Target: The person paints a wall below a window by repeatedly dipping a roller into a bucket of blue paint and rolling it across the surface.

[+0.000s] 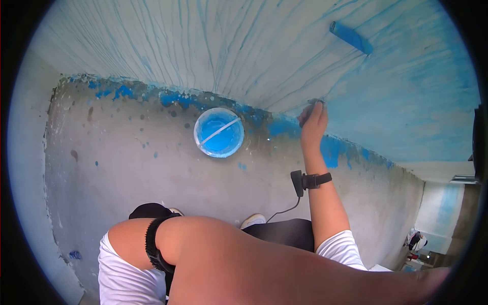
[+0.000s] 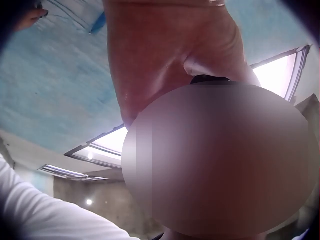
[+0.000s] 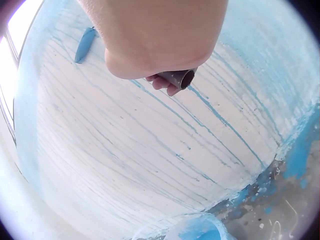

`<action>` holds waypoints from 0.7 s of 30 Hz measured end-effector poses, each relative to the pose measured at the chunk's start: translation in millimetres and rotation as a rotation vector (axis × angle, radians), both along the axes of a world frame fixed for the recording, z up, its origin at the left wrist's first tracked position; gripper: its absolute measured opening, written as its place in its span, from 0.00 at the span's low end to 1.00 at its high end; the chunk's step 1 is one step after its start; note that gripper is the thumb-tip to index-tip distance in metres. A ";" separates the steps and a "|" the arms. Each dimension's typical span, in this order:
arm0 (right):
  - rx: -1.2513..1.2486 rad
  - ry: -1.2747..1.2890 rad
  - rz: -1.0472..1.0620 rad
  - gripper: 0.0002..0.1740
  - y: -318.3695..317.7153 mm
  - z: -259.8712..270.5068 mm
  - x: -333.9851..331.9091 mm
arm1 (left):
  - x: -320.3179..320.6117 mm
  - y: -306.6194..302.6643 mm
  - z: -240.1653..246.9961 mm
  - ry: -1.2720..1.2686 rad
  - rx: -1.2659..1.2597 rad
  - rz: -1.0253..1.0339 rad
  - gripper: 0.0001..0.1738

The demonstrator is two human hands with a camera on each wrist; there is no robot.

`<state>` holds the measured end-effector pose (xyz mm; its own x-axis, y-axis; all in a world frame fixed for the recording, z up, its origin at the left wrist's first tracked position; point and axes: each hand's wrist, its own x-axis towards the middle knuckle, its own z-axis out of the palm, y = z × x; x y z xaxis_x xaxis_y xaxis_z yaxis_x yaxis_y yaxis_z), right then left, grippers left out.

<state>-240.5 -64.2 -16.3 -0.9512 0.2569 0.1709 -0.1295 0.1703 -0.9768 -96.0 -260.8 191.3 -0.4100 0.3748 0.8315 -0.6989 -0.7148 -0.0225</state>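
Observation:
My right hand (image 1: 313, 121) grips the dark tube-shaped handle (image 3: 181, 78) of a paint roller, its fingers curled round it in the right wrist view. The blue roller sleeve (image 1: 351, 37) lies against the wall, up and to the right of that hand. My left forearm crosses the bottom of the head view, raised close to the camera, with the left hand (image 2: 170, 50) beside the blurred head area in the left wrist view. Its fingers are hidden there. A white bucket (image 1: 197, 138) of blue paint stands on the floor by the wall, a pale bar across its mouth.
The white wall (image 1: 168, 46) carries blue drips, with a wider blue coat at right. Blue splashes mark the grey floor (image 1: 127, 168) along the wall's foot. A shoe (image 1: 253, 220) shows below the bucket. Assorted items (image 1: 417, 241) lie at the far right.

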 end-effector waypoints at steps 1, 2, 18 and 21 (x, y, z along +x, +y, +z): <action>0.002 -0.005 -0.003 0.17 0.0 0.5 0.3 | 0.6 0.1 0.3 -0.005 -0.001 0.000 0.51; 0.003 -0.009 -0.006 0.17 -0.4 1.3 0.9 | 0.8 0.2 0.5 -0.006 -0.001 -0.006 0.50; -0.008 0.040 -0.030 0.18 1.0 26.9 -1.0 | -87.0 -31.1 -103.6 0.248 -1.453 0.691 0.23; 0.038 0.031 -0.038 0.19 16.3 -3.7 -0.4 | -103.1 -41.7 -190.5 0.478 -2.024 1.285 0.22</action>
<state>-240.9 -47.9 -20.0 -0.9351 0.2853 0.2101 -0.1521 0.2123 -0.9653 -199.1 -302.6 0.7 -0.9509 0.3095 0.0039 0.1495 0.4483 0.8813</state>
